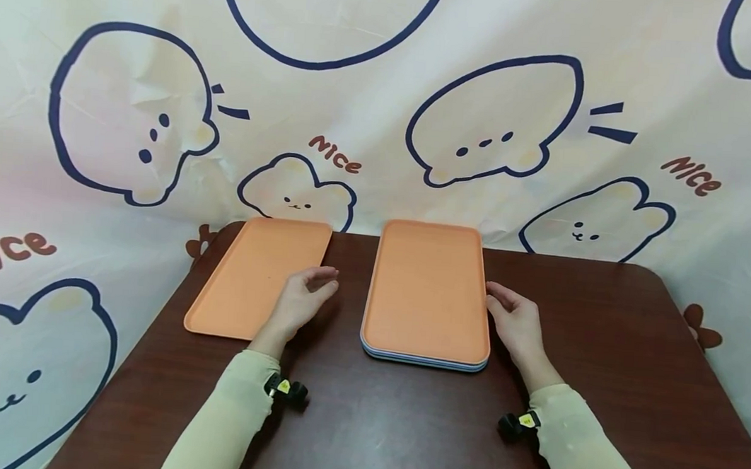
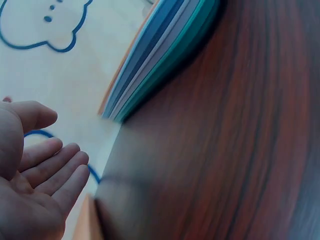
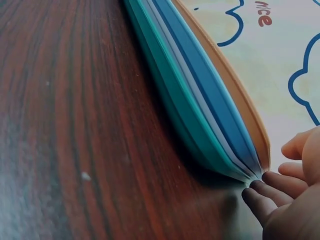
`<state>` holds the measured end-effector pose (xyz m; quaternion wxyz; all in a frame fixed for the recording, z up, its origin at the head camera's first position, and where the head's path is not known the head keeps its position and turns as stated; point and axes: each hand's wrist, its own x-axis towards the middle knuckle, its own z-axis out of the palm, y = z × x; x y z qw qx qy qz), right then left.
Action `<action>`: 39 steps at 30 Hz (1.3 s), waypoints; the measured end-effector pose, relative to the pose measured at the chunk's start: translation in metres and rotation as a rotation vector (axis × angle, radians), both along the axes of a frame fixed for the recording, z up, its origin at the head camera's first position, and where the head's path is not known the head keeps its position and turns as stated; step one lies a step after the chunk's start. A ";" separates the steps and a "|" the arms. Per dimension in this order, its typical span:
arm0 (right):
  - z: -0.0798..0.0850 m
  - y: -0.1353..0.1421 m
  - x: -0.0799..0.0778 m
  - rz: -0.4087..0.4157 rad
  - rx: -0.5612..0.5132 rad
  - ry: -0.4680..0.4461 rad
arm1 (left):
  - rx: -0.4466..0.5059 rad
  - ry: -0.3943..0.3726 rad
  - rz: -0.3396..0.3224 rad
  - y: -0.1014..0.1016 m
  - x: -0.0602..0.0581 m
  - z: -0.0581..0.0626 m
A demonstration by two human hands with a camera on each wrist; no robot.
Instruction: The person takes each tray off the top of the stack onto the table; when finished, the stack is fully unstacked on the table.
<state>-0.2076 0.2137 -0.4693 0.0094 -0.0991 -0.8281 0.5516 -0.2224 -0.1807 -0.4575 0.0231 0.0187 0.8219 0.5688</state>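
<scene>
An orange rectangular tray (image 1: 428, 294) tops a stack near the table's middle. Beneath it, the right wrist view shows a blue tray (image 3: 212, 90), a thin pale grey tray (image 3: 200, 107) and a green tray (image 3: 187, 127). To the left, another orange tray (image 1: 252, 270) lies flat on the table. My left hand (image 1: 304, 298) hovers by that tray's right edge, palm facing the stack, fingers loosely extended and holding nothing. At the stack's right side is my right hand (image 1: 519, 325), relaxed fingertips right at the tray edges and the thumb apart from them.
A dark brown wooden table (image 1: 403, 434) carries the trays. Behind it and along both sides hangs a pale curtain (image 1: 382, 107) printed with blue-outlined cartoon animals. A small black wrist camera (image 1: 287, 391) sits on the left sleeve, and another wrist camera (image 1: 517, 425) on the right.
</scene>
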 end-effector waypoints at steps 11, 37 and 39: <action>-0.005 -0.002 -0.004 0.022 -0.032 -0.003 | -0.022 -0.026 -0.059 0.043 -0.004 -0.009; -0.012 -0.013 -0.012 0.104 -0.042 0.009 | -0.001 0.004 -0.063 0.047 -0.007 -0.019; -0.013 -0.019 -0.014 0.110 -0.048 0.012 | -0.005 0.008 -0.059 0.041 -0.007 -0.019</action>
